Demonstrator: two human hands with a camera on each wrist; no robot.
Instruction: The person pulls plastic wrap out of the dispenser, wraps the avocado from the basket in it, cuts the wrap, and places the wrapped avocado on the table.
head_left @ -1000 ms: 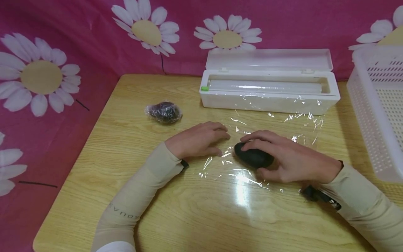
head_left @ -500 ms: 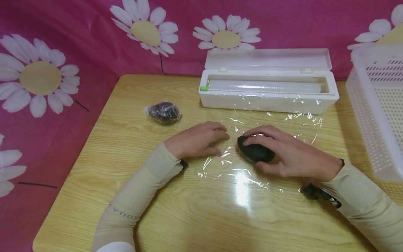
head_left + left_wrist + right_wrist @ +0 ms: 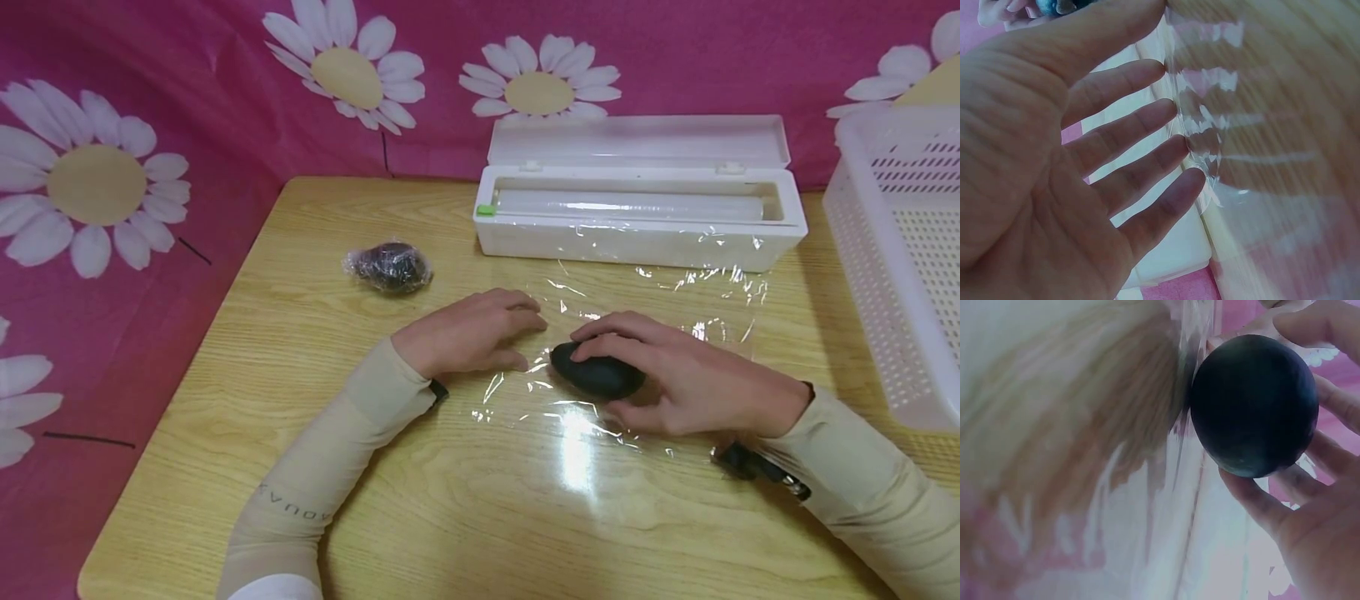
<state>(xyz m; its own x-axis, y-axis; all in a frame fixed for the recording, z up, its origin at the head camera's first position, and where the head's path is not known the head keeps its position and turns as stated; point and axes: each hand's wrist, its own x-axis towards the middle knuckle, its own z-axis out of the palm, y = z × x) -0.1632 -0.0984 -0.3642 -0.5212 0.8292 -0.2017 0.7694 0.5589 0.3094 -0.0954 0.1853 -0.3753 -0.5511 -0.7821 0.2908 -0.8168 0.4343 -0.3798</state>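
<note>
Black ovoid [image 3: 600,374] shifted leftward, in right hand [image 3: 678,379], left hand [image 3: 474,333] near (just apart)

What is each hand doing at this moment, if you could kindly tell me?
Left hand: open, holding nothing, at the clear film.
Right hand: closed, its grip around the dark egg-shaped object.

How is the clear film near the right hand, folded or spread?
Spread, though creased: the clear film runs from the white box onto the table, with scattered glints reaching past the dark egg-shaped object.
</note>
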